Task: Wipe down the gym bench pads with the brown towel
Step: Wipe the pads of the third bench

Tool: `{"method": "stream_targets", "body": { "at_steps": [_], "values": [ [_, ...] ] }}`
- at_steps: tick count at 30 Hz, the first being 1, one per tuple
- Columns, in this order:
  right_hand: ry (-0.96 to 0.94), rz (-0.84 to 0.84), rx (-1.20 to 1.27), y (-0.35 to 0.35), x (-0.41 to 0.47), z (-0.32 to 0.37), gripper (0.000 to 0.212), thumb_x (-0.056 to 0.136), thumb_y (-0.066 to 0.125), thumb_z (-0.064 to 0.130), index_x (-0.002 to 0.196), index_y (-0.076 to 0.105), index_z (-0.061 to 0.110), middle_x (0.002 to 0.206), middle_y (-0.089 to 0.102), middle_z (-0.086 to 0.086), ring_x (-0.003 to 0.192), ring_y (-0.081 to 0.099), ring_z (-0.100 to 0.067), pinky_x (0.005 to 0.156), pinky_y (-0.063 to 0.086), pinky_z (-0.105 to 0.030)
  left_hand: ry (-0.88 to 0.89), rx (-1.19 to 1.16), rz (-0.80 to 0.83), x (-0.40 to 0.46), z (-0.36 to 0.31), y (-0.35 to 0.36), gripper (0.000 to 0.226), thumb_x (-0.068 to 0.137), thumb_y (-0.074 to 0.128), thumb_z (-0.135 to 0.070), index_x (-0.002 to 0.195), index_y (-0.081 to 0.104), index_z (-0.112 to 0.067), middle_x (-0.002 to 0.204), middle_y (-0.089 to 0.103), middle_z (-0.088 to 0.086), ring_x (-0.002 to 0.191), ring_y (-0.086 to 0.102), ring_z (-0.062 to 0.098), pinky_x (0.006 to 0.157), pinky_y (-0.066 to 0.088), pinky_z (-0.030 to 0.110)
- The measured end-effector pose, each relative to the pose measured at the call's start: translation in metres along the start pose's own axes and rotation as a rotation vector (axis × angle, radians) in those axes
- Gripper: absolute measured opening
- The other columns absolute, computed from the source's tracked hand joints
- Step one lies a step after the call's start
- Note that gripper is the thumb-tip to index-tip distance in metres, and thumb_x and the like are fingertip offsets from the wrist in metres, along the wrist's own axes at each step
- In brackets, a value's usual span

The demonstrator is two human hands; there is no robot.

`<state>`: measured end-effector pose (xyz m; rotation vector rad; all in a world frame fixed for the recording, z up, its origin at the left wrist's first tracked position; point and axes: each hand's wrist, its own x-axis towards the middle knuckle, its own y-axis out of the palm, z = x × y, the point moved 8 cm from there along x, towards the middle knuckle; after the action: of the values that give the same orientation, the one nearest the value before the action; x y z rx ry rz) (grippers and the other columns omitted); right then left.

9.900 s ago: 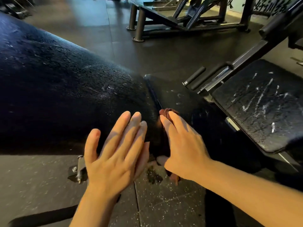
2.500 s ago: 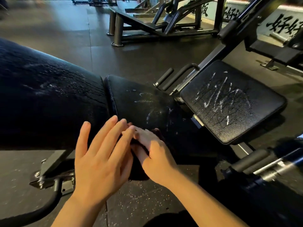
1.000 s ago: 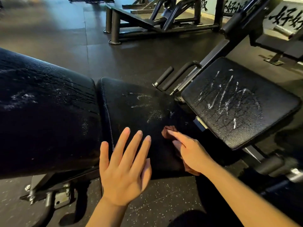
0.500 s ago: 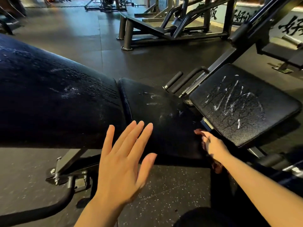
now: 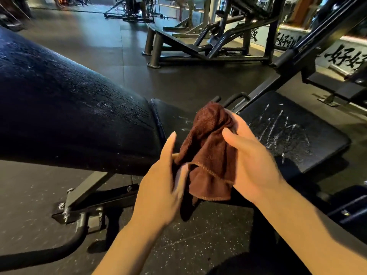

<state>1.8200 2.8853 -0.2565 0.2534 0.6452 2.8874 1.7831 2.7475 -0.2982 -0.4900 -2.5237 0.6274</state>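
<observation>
the brown towel (image 5: 210, 155) is lifted clear of the pads, bunched between both hands in front of the small seat pad (image 5: 172, 120). the right hand (image 5: 250, 155) grips it: the thumb presses across the front of the cloth and the fingers (image 5: 241, 124) curl round behind its raised peak. the left hand (image 5: 158, 187) is blurred; its fingers seem to pinch the lower hem, though how tightly i cannot tell.

this looks like a regrip or refold. to do it well, turn a fresh face outward, fold the loose hem in so no tail drags, and flatten the cloth under the right palm before it goes down again.

the towel is a dark reddish-brown terry with a stitched edge, crumpled, hanging in soft folds below the right fingers.

just right of those fingers, the neighbouring pad (image 5: 288, 132) shows heavy white streaks and likely needs firm strokes. left of the left fingers, the long back pad (image 5: 69, 108) shows only faint speckling.
</observation>
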Motion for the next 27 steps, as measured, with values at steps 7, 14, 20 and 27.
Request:
{"method": "stream_targets", "body": {
  "at_steps": [7, 14, 20, 27],
  "values": [
    [-0.064, -0.201, -0.161, -0.034, 0.000, 0.001, 0.040, 0.088, 0.053, -0.003, 0.119, 0.062, 0.020, 0.118, 0.071, 0.000, 0.112, 0.066, -0.015, 0.093, 0.055, -0.031, -0.033, 0.105, -0.164, 0.001, -0.005, -0.027, 0.022, 0.085, 0.056, -0.043, 0.100, 0.070, -0.036, 0.081, 0.069, -0.023, 0.078, 0.064, -0.001, 0.063, 0.054, 0.031],
    [-0.014, -0.348, -1.164, -0.116, 0.021, -0.018, 0.036, 0.088, 0.065, 0.000, 0.103, 0.062, 0.032, 0.124, 0.059, -0.001, 0.116, 0.057, -0.019, 0.102, 0.043, -0.032, 0.267, 0.940, -0.372, 0.006, -0.022, -0.025, 0.019, 0.091, 0.066, -0.021, 0.107, 0.070, -0.012, 0.091, 0.068, 0.006, 0.083, 0.061, 0.031, 0.065, 0.034, 0.038],
    [0.162, -0.232, -1.246, -0.085, 0.011, -0.082, 0.044, 0.101, 0.040, 0.046, 0.143, 0.047, 0.031, 0.146, 0.032, 0.006, 0.137, 0.035, -0.017, 0.114, 0.027, -0.033, 0.356, 1.007, -0.245, 0.001, -0.007, -0.005, 0.024, 0.085, 0.069, -0.013, 0.109, 0.071, -0.009, 0.115, 0.066, 0.012, 0.112, 0.059, 0.035, 0.093, 0.033, 0.046],
    [0.488, -0.007, -1.411, -0.092, 0.028, -0.128, 0.072, 0.088, 0.006, 0.071, 0.153, -0.006, 0.044, 0.162, -0.014, 0.018, 0.148, -0.017, -0.005, 0.119, -0.011, -0.053, 0.490, 0.857, -0.130, -0.004, -0.011, 0.031, 0.026, 0.095, 0.057, -0.026, 0.113, 0.070, -0.012, 0.126, 0.064, 0.012, 0.133, 0.048, 0.032, 0.109, 0.031, 0.049]
  ]
}}
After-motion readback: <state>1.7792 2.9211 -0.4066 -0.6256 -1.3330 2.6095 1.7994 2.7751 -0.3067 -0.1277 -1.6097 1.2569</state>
